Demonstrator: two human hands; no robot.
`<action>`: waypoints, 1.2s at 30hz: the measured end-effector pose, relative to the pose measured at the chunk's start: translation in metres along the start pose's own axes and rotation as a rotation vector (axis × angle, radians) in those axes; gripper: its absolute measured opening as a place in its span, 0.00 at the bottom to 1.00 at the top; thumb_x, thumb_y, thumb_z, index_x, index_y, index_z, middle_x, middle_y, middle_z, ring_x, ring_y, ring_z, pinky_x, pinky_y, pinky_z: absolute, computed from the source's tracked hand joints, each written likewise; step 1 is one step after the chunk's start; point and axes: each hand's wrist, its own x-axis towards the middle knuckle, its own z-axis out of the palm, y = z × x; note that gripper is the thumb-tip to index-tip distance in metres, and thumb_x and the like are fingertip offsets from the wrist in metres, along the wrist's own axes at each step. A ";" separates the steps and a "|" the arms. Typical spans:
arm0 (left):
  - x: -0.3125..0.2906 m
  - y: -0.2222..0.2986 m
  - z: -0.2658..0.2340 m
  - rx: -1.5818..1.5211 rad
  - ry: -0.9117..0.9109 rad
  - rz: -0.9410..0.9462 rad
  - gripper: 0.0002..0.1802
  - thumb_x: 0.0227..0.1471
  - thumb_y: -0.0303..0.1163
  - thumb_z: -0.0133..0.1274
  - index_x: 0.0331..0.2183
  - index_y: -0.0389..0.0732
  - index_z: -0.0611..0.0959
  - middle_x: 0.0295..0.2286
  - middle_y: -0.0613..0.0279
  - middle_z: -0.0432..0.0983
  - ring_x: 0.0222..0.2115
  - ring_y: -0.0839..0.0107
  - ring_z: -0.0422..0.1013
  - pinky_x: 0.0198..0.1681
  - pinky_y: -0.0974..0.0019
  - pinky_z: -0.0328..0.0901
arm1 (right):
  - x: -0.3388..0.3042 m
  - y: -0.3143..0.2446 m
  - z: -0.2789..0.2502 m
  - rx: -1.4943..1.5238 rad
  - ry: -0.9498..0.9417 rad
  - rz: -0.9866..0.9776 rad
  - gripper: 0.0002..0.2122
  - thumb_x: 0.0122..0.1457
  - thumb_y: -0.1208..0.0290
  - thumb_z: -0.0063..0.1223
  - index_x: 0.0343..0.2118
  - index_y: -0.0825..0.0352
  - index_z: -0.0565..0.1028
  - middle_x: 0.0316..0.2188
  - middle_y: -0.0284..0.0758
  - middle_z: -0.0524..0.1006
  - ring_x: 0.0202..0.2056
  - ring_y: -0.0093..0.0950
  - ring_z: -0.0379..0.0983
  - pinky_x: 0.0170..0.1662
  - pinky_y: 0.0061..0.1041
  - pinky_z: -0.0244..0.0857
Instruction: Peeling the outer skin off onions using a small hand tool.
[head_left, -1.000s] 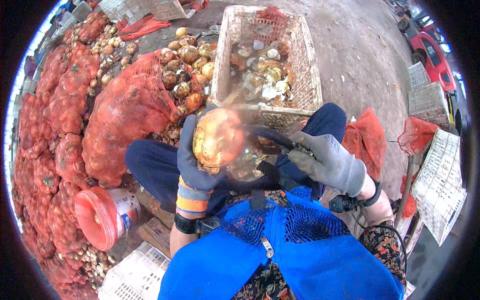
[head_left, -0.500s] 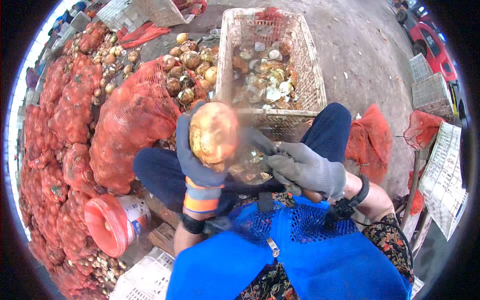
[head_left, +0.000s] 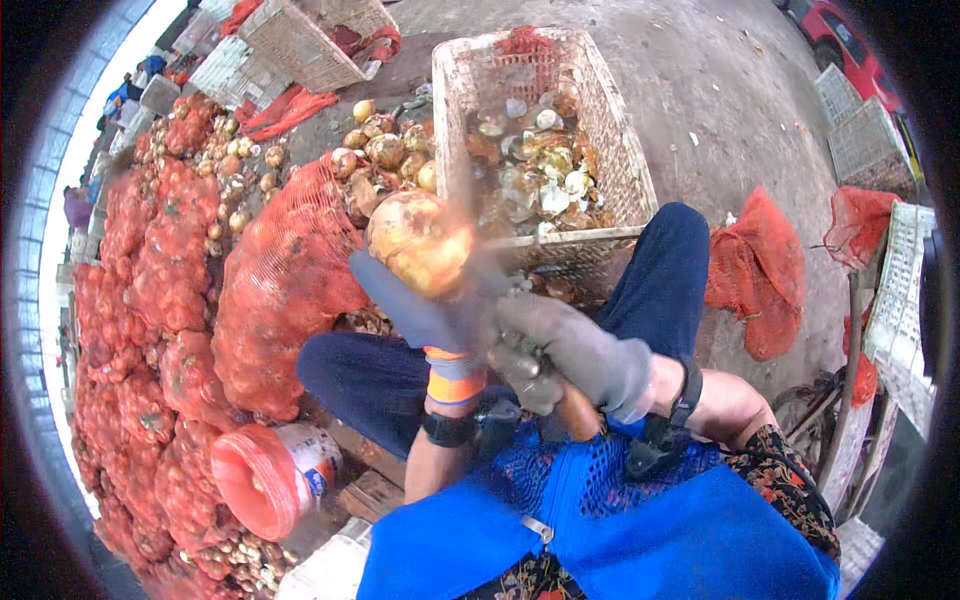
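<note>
Gripping a large, pale brown onion (head_left: 420, 242), the gloved left hand (head_left: 420, 305) is on the person's side of the white crate (head_left: 614, 130), toward its near left corner. The fingers are bent around the lower part of the onion, whose upper part is uncovered. The gloved right hand (head_left: 575, 345) is also on the person's side of the crate, with its fingers closed around a tool that shows a brown handle (head_left: 578, 412) below the glove. The tool's far end is blurred, so I cannot tell whether it touches the onion.

Inside the crate are pale and brown peelings (head_left: 560, 180). Just left of the crate, loose onions (head_left: 385, 150) lie on the ground. Farther left of the crate, a bulging red net sack (head_left: 285, 290) lies on its side, and beyond that are more filled sacks (head_left: 150, 400). A white bucket (head_left: 315, 458) lined with red netting is left of the crate and nearer the person. To the right of the crate is a crumpled red net (head_left: 760, 275), with the person's bent right knee (head_left: 655, 250) between the two.
</note>
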 end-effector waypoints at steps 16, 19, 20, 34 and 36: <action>0.012 0.007 0.041 0.461 0.199 0.412 0.31 0.54 0.57 0.41 0.48 0.41 0.72 0.40 0.57 0.72 0.42 0.64 0.69 0.48 0.56 0.65 | 0.005 0.006 -0.009 0.018 -0.063 -0.056 0.11 0.60 0.60 0.40 0.29 0.63 0.67 0.14 0.25 0.64 0.12 0.17 0.59 0.13 0.18 0.52; 0.009 0.014 0.029 0.137 -0.005 0.055 0.32 0.49 0.48 0.50 0.52 0.39 0.66 0.47 0.54 0.66 0.47 0.61 0.65 0.52 0.57 0.61 | 0.006 0.004 -0.017 0.356 -0.221 0.058 0.12 0.63 0.60 0.37 0.31 0.63 0.67 0.14 0.25 0.61 0.11 0.17 0.56 0.14 0.16 0.52; 0.008 0.016 0.022 0.029 -0.072 -0.069 0.34 0.48 0.46 0.53 0.53 0.38 0.65 0.49 0.53 0.65 0.49 0.60 0.64 0.54 0.57 0.59 | 0.005 0.002 -0.023 0.357 -0.218 0.049 0.12 0.63 0.60 0.37 0.31 0.63 0.67 0.14 0.25 0.61 0.11 0.17 0.56 0.14 0.16 0.52; 0.024 -0.007 0.004 -0.165 -0.047 -0.063 0.23 0.45 0.28 0.57 0.45 0.39 0.70 0.39 0.58 0.71 0.38 0.68 0.69 0.41 0.65 0.67 | 0.013 0.008 -0.029 0.208 -0.051 0.011 0.10 0.63 0.62 0.38 0.32 0.63 0.67 0.14 0.26 0.62 0.11 0.20 0.56 0.15 0.21 0.54; 0.026 -0.023 0.002 0.592 -0.020 0.409 0.20 0.52 0.43 0.50 0.43 0.41 0.72 0.39 0.61 0.71 0.39 0.67 0.69 0.43 0.65 0.66 | 0.030 0.016 -0.038 -0.012 0.093 -0.064 0.10 0.63 0.63 0.40 0.32 0.64 0.68 0.14 0.28 0.63 0.12 0.23 0.60 0.16 0.24 0.57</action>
